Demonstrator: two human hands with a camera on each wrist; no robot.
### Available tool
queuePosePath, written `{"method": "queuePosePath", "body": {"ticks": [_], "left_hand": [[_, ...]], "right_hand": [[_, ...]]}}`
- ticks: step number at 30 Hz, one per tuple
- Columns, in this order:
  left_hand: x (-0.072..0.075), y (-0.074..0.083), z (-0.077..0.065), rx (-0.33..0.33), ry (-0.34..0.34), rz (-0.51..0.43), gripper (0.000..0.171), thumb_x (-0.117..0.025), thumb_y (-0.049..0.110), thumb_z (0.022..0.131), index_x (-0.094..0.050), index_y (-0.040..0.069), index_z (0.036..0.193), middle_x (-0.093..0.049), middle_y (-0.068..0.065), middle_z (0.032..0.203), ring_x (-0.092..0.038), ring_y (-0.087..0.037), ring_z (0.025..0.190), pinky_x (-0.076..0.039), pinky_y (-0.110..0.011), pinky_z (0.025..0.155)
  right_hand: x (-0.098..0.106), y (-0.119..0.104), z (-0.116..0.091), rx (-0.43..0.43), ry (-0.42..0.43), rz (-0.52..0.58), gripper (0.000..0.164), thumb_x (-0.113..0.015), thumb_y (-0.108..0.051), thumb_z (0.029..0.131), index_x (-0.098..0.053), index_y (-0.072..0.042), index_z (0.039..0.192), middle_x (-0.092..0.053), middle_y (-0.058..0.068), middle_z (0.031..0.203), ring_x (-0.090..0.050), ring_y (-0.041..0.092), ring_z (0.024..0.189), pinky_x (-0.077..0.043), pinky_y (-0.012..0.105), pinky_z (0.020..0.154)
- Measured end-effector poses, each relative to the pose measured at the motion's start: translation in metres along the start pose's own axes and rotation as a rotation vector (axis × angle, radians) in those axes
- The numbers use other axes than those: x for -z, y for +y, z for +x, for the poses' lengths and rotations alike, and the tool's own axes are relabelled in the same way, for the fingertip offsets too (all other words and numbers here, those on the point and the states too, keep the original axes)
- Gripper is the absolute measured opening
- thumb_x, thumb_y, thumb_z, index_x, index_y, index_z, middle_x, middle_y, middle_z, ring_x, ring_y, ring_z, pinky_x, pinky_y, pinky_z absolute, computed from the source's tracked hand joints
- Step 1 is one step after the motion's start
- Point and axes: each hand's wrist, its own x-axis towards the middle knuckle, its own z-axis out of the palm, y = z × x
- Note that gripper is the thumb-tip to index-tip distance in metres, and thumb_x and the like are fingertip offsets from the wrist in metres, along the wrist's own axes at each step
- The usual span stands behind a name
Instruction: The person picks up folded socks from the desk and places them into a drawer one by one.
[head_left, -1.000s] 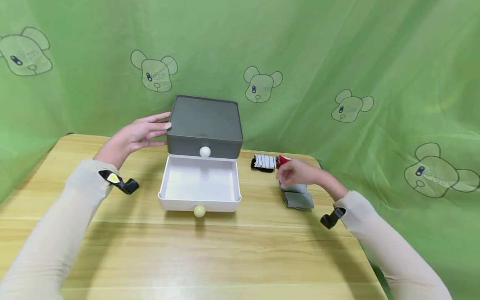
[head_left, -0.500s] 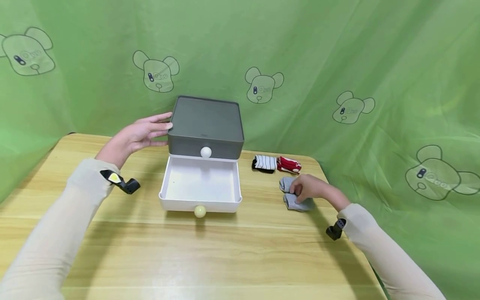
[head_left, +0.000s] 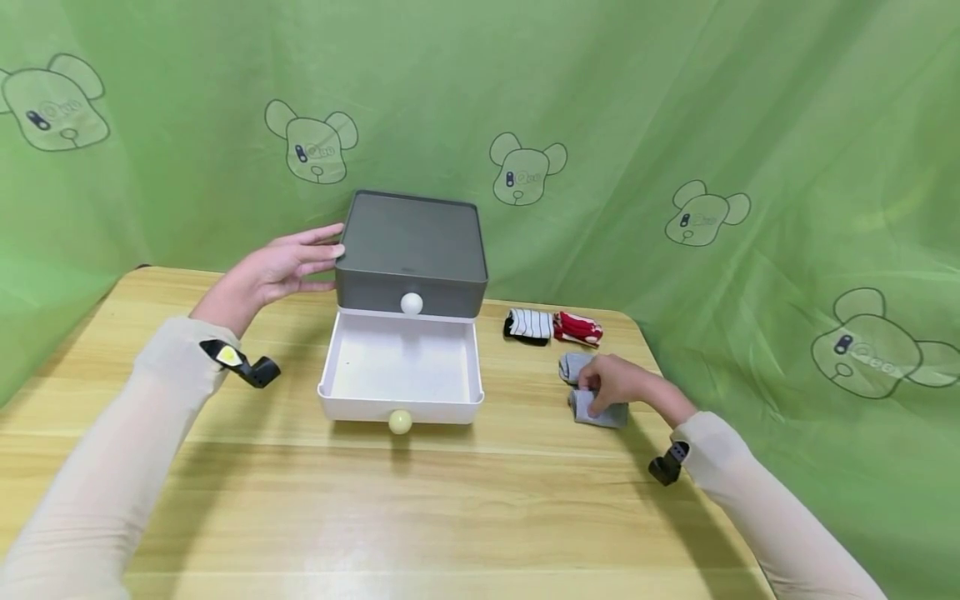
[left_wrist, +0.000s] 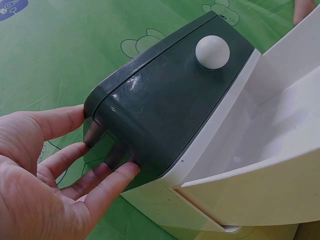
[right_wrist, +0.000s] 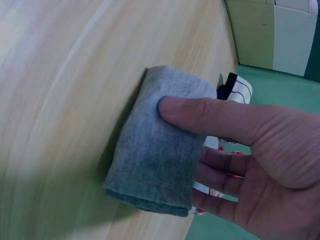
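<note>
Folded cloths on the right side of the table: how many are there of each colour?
Grey: 2, the pinched grey cloth and the other grey cloth
Mostly red: 1, the red cloth
White with dark stripes: 1, the striped cloth
Total: 4

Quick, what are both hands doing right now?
Left hand: open, touching the dark gray drawer box.
Right hand: closed, pinching a folded gray cloth.
</note>
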Motion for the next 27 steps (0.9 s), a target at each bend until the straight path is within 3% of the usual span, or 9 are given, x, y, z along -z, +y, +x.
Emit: {"method": "queuePosePath", "body": {"ticks": [7, 16, 22, 27], "left_hand": [[0.0, -0.001, -0.001, -0.004, -0.008, 0.014, 0.071, -0.056, 0.017, 0.105, -0.017, 0.023, 0.164, -0.023, -0.012, 0.168, -0.026, -0.031, 0.155, -0.029, -0.052, 0.127], [0.0, -0.001, -0.001, -0.006, -0.009, 0.002, 0.07, -0.054, 0.015, 0.106, -0.017, 0.021, 0.164, -0.017, -0.012, 0.171, -0.021, -0.031, 0.157, -0.027, -0.053, 0.127], [0.0, -0.001, 0.0, -0.007, -0.005, -0.007, 0.069, -0.054, 0.015, 0.106, -0.018, 0.021, 0.164, -0.018, -0.011, 0.171, -0.02, -0.031, 0.158, -0.028, -0.053, 0.127], [0.0, -0.001, 0.0, -0.006, -0.006, -0.009, 0.07, -0.054, 0.015, 0.106, -0.017, 0.022, 0.164, -0.021, -0.012, 0.169, -0.02, -0.03, 0.158, -0.027, -0.053, 0.127]], "right_hand": [[-0.001, 0.001, -0.002, 0.035, -0.037, 0.071, 0.025, -0.084, 0.005, 0.072, -0.061, -0.001, 0.082, -0.056, 0.009, 0.075, -0.044, 0.012, 0.07, -0.038, 0.021, 0.06], [0.005, 0.002, -0.002, 0.086, -0.074, 0.15, 0.024, -0.077, 0.008, 0.076, -0.069, -0.001, 0.096, -0.064, 0.008, 0.088, -0.053, 0.018, 0.082, -0.046, 0.022, 0.069], [0.013, -0.006, 0.001, 0.043, -0.032, 0.203, 0.029, -0.079, 0.0, 0.083, -0.072, -0.002, 0.11, -0.071, 0.013, 0.108, -0.065, 0.021, 0.1, -0.057, 0.026, 0.085], [0.021, -0.021, 0.004, 0.031, 0.0, 0.31, 0.035, -0.079, -0.003, 0.084, -0.07, 0.001, 0.118, -0.072, 0.018, 0.112, -0.067, 0.024, 0.099, -0.06, 0.027, 0.083]]}}
